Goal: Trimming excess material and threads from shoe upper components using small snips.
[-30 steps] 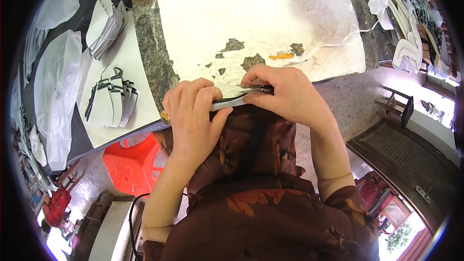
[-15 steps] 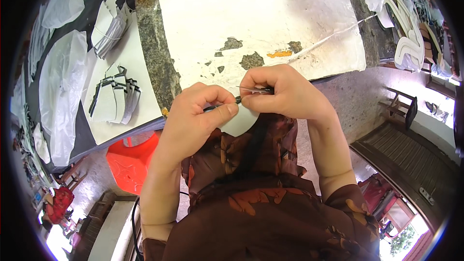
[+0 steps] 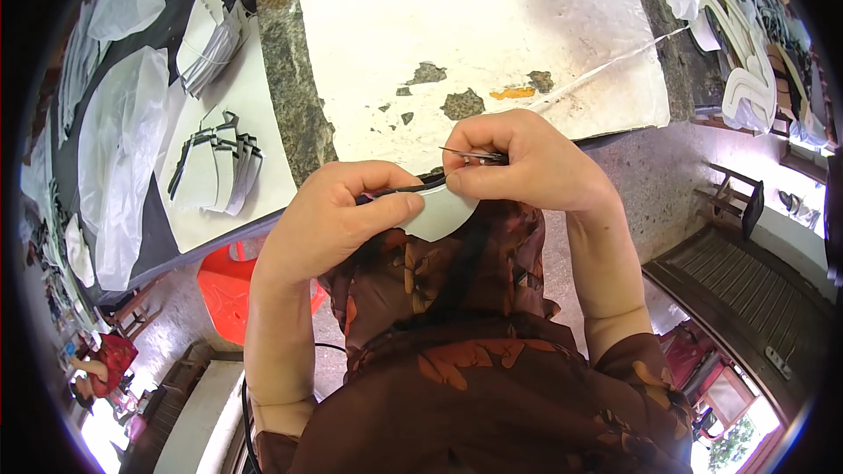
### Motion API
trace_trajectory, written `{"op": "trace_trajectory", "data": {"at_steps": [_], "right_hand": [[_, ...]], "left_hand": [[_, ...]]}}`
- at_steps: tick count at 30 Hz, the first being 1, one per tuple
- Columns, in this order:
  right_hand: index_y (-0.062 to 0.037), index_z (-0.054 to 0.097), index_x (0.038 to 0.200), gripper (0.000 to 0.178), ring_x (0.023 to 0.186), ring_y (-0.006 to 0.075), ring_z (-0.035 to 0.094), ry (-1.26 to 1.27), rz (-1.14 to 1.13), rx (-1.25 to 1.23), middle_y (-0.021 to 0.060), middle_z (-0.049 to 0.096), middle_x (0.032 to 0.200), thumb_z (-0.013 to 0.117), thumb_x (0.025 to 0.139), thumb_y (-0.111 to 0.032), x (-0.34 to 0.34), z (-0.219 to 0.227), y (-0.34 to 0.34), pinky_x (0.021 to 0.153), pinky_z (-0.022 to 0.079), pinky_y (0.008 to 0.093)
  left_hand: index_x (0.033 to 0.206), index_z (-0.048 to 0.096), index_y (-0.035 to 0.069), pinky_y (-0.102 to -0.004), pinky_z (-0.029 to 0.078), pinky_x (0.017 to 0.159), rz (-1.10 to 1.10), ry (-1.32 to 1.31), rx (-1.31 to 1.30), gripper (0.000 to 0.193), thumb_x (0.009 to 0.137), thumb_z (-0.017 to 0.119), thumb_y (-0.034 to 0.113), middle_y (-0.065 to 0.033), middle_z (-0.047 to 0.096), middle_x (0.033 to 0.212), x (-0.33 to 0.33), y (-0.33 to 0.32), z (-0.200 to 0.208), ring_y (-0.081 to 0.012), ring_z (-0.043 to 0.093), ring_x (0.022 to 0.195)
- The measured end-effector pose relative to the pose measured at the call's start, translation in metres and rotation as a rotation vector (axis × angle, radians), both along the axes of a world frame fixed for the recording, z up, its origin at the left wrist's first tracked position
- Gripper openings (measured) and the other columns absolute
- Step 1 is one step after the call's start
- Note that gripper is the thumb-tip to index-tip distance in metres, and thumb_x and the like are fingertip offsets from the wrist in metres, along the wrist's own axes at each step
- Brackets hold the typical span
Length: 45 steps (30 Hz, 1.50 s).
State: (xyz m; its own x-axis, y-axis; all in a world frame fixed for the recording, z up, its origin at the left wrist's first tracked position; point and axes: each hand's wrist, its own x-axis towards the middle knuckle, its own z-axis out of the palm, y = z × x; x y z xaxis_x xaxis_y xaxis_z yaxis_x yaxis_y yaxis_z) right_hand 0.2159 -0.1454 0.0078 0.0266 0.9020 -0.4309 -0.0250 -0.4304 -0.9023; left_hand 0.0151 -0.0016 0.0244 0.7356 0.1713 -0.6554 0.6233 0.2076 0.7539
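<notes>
Between my hands, over my lap at the table's near edge, is a small white curved piece (image 3: 445, 215) with a black strip (image 3: 432, 183) along its upper edge. My left hand (image 3: 338, 219) pinches its left side, thumb on the white face and fingers at the black strip. My right hand (image 3: 527, 162) grips the right end of that edge between thumb and finger. A small dark metal tool (image 3: 479, 158) with a thin pointed tip is also held in my right hand, its tip toward the left; its other end is hidden by the fingers.
A worn white sheet (image 3: 492, 31) covers the stone-like tabletop (image 3: 294, 88). At left lie white pieces with black strips (image 3: 215, 171), a tied white bundle (image 3: 213, 48) and plastic film (image 3: 118, 175). A red stool (image 3: 224, 290) stands below; a person (image 3: 110, 364) is at far left.
My hands have moved apart along the black-edged side, the left one leftward, so more of the strip shows between them. The right hand has shifted slightly right.
</notes>
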Motion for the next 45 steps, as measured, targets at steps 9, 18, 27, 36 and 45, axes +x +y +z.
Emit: {"op": "trace_trajectory", "data": {"at_steps": [9,18,27,36,45], "right_hand": [[-0.0029,0.068,0.088,0.009,0.068,0.0027,0.048,-0.047,0.014,0.009,-0.0056,0.058,0.072,0.071,0.084,-0.010,-0.004,0.002,0.001,0.061,0.038,0.0222],[-0.0023,0.069,0.087,0.009,0.068,0.0037,0.050,-0.078,-0.007,0.004,-0.0039,0.062,0.073,0.071,0.083,-0.011,-0.003,0.000,0.003,0.061,0.040,0.0224],[-0.0028,0.069,0.086,0.006,0.066,0.0024,0.048,-0.076,0.016,-0.020,-0.0064,0.058,0.070,0.070,0.084,-0.008,0.003,0.006,0.001,0.060,0.037,0.0211],[-0.0024,0.070,0.097,0.012,0.074,0.0035,0.050,-0.059,0.019,0.047,-0.0048,0.062,0.080,0.072,0.087,-0.009,0.002,-0.002,0.000,0.066,0.040,0.0220],[-0.0125,0.072,0.114,0.025,0.094,0.0291,0.069,-0.555,0.126,0.519,0.0106,0.068,0.116,0.062,0.092,-0.006,0.027,-0.001,-0.015,0.082,0.055,0.0372]], "left_hand": [[0.098,0.073,-0.003,-0.0231,0.048,0.068,0.032,-0.039,0.104,0.022,0.084,0.062,0.010,0.0010,0.068,0.077,0.005,-0.005,0.003,-0.0057,0.059,0.071],[0.110,0.074,-0.005,-0.0228,0.049,0.068,0.081,0.013,0.016,0.032,0.084,0.058,0.002,-0.0016,0.071,0.082,-0.005,0.000,-0.009,-0.0055,0.062,0.075],[0.124,0.068,-0.008,-0.0277,0.052,0.097,0.321,-0.143,-0.187,0.041,0.089,0.048,0.002,-0.0144,0.075,0.112,-0.021,0.020,-0.013,-0.0155,0.070,0.104],[0.113,0.074,0.000,-0.0257,0.050,0.074,-0.026,-0.067,0.048,0.027,0.093,0.073,0.018,-0.0015,0.072,0.090,0.020,-0.006,-0.002,-0.0091,0.062,0.081],[0.121,0.069,-0.001,-0.0194,0.045,0.067,0.163,-0.047,-0.294,0.027,0.095,0.070,0.009,0.0019,0.071,0.094,0.012,0.005,-0.012,-0.0025,0.059,0.079]]}}
